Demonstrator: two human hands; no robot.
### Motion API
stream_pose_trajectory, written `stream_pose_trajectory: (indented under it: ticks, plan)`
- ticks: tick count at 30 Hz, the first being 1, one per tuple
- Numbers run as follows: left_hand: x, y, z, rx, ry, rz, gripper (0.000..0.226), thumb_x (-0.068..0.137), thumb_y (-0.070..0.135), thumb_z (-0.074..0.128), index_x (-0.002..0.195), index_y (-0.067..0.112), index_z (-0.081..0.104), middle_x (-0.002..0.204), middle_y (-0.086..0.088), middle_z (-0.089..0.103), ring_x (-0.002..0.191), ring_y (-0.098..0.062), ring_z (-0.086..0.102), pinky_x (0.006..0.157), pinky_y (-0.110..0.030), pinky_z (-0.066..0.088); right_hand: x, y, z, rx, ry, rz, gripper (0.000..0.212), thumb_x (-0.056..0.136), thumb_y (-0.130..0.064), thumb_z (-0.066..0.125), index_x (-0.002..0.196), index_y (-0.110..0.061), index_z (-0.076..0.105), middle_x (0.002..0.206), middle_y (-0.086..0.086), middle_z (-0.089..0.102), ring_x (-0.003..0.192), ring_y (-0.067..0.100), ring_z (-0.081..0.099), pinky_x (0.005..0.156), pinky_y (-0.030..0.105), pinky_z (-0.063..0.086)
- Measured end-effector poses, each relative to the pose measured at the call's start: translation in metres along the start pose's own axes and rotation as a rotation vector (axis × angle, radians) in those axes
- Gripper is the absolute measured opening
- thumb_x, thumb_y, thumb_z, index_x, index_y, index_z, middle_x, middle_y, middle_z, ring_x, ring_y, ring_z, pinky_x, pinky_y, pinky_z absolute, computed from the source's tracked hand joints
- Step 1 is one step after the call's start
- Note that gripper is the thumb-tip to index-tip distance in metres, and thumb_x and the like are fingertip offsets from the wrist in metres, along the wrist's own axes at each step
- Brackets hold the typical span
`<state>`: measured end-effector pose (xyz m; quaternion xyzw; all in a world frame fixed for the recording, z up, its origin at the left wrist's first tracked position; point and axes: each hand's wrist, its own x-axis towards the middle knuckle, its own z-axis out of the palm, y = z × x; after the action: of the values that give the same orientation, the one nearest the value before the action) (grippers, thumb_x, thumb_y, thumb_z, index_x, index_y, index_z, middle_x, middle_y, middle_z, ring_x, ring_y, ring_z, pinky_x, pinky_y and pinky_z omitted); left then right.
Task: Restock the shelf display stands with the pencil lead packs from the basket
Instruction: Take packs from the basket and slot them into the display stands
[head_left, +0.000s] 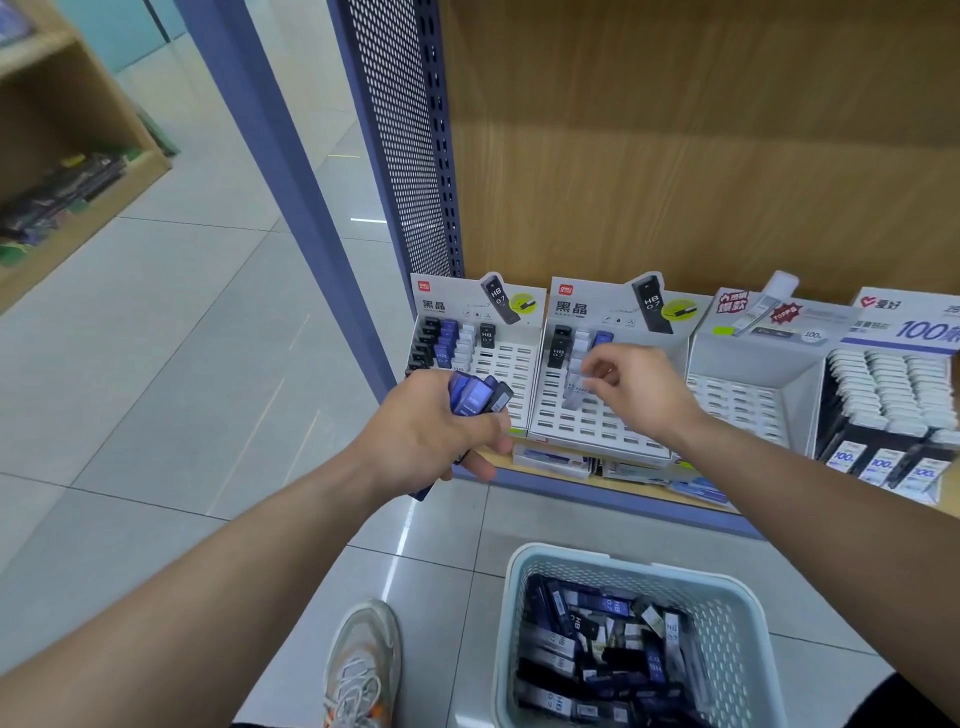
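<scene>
1. Wood shelf (675, 182), tiled shop floor; basket (717, 618) below w/ loose lead packs (597, 639)
2. Left hand (431, 421) clamps fan of blue packs (475, 395); right hand (636, 387) pinches pale pack (574, 397) over 2nd stand (587, 423)
3. Packs prob light, stiff, slick: pinch long edges near top

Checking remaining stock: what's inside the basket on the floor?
The basket holds a loose jumble of pencil lead packs, mostly dark blue and black, a few clear, some marked HB. The top packs cover the lower layers and the basket's floor.

Basket (623, 566) before display stands (597, 415)
</scene>
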<state>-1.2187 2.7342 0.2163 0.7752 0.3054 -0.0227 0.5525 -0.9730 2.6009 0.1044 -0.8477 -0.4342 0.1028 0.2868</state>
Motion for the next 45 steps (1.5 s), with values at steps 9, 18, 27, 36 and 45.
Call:
stream_pose_trajectory:
  ticks: [9, 18, 27, 36, 45]
  plan:
    - [0.0, 0.0, -0.002, -0.027, 0.011, 0.003, 0.011, 0.095, 0.026, 0.071, 0.106, 0.027, 0.067, 0.087, 0.005, 0.079, 0.07, -0.021, 0.077, 0.051, -0.025, 0.05, -0.007, -0.03, -0.021, -0.097, -0.018, -0.009, 0.016, 0.096, -0.03, 0.064, 0.108, -0.025, 0.074, 0.1, -0.01, 0.071, 0.089, 0.011, 0.065, 0.08, 0.033, 0.055]
    - [-0.003, 0.011, 0.013, -0.073, -0.037, 0.104, 0.005, 0.093, 0.026, 0.073, 0.096, 0.027, 0.069, 0.086, 0.001, 0.079, 0.066, -0.024, 0.076, 0.045, -0.022, 0.046, -0.054, -0.115, -0.057, 0.559, -0.256, -0.11, 0.002, 0.093, -0.024, 0.07, 0.094, -0.025, 0.072, 0.081, -0.001, 0.072, 0.073, 0.018, 0.07, 0.076, 0.044, 0.058]
    - [-0.01, 0.022, 0.035, -0.135, -0.145, 0.096, 0.02, 0.094, 0.032, 0.071, 0.111, 0.023, 0.069, 0.091, -0.001, 0.08, 0.077, -0.023, 0.078, 0.043, -0.019, 0.043, -0.073, -0.103, -0.082, 0.676, -0.198, -0.007, 0.013, 0.086, -0.017, 0.079, 0.076, -0.017, 0.07, 0.068, 0.008, 0.067, 0.063, 0.02, 0.067, 0.073, 0.048, 0.058]
    - [0.001, 0.024, 0.032, -0.06, -0.091, 0.064, 0.011, 0.095, 0.027, 0.07, 0.096, 0.018, 0.063, 0.092, 0.001, 0.079, 0.051, -0.013, 0.062, 0.045, -0.02, 0.045, -0.063, -0.082, -0.084, 0.919, -0.143, 0.138, 0.031, 0.084, 0.017, 0.063, 0.094, -0.012, 0.071, 0.087, 0.011, 0.072, 0.081, 0.025, 0.07, 0.082, 0.04, 0.061]
    - [0.007, 0.018, 0.029, 0.007, -0.016, 0.052, 0.012, 0.095, 0.023, 0.069, 0.097, 0.011, 0.067, 0.086, 0.004, 0.079, 0.047, -0.011, 0.058, 0.05, -0.024, 0.047, -0.045, -0.08, -0.07, 0.993, -0.193, 0.231, 0.022, 0.086, 0.001, 0.072, 0.102, -0.014, 0.073, 0.084, 0.008, 0.076, 0.07, 0.018, 0.07, 0.066, 0.028, 0.06]
